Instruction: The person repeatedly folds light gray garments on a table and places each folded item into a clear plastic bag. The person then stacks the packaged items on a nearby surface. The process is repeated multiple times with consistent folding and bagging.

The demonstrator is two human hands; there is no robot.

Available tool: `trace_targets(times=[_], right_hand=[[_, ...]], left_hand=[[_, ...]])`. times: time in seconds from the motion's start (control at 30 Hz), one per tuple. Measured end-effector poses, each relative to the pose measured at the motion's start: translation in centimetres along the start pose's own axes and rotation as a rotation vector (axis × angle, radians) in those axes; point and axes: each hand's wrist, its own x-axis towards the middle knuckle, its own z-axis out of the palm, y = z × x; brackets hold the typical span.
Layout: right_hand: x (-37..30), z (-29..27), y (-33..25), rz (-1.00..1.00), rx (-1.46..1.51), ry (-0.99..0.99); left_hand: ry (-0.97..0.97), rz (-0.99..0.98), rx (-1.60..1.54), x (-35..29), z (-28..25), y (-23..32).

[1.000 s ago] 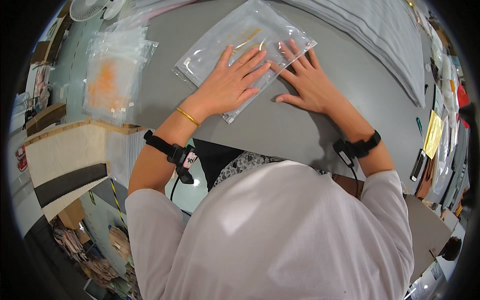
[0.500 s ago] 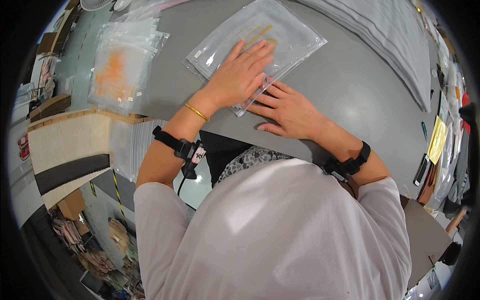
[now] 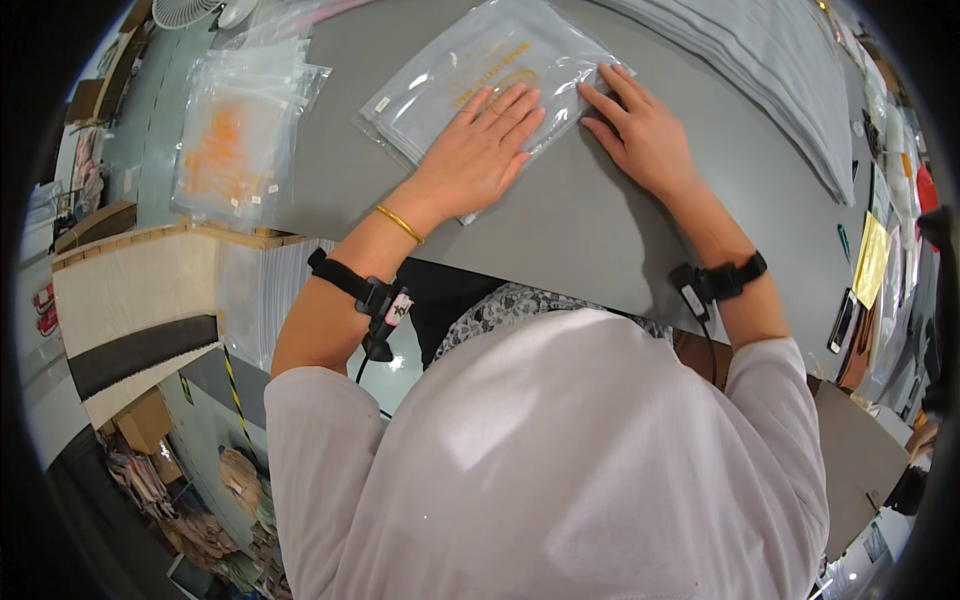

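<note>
A clear plastic bag (image 3: pixel 432 88) with gold print lies slantwise on the grey table, and folded light-grey cloth shows through it. My left hand (image 3: pixel 478 150) rests flat on the bag's near part, fingers stretched out over the print. At the bag's right edge is my right hand (image 3: pixel 640 132), its fingers spread and the fingertips touching the plastic near the right corner. Neither hand grips anything. The bag's near end is partly hidden under my left hand and wrist.
To the left lies a stack of clear bags (image 3: pixel 225 150) with orange print. Layered grey cloth (image 3: pixel 765 75) covers the table's far right. At the right edge are a yellow packet (image 3: pixel 872 255) and a black box-cutter-like tool (image 3: pixel 842 320). More flat bags (image 3: pixel 265 290) stand below the table's left edge.
My right hand has moved from the bag's near end, beside my left hand, up and right to its right edge. My left hand stays on the bag, nearly unmoved.
</note>
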Motion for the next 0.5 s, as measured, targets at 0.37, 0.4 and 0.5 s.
trace_targets(times=[0.37, 0.4, 0.5], right_hand=[[0.4, -0.2, -0.4, 0.009, -0.133, -0.066], [0.5, -0.5, -1.5, -0.089, 0.030, -0.084], [-0.3, -0.3, -6.6, -0.310, 0.329, -0.132]], left_hand=[[-0.045, 0.138, -0.294, -8.6, -4.7, -0.8], [-0.046, 0.167, -0.245, -8.7, -4.4, -0.9], [0.018, 0.224, -0.147, -8.5, -3.5, -1.0]])
